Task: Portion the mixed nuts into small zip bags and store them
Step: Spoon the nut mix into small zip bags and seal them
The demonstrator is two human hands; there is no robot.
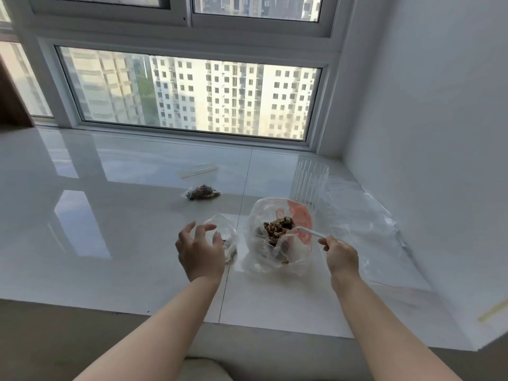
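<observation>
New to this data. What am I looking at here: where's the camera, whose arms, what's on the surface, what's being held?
There is no robot here. One wide-angle camera sits on a person's head and looks forward and down, so the two bare arms coming in from the bottom are that person's own.

The surface is a glossy white ledge under a window. On it lie a big clear bag of mixed nuts, a small bag already filled with nuts farther back, an empty small bag behind that, a ribbed clear cup and a large flat plastic sheet or bag on the right.

The right hand holds a white spoon that reaches into the big bag. The left hand has its fingers curled at another small bag with a few nuts in it; whether it truly grips it is unclear.
</observation>
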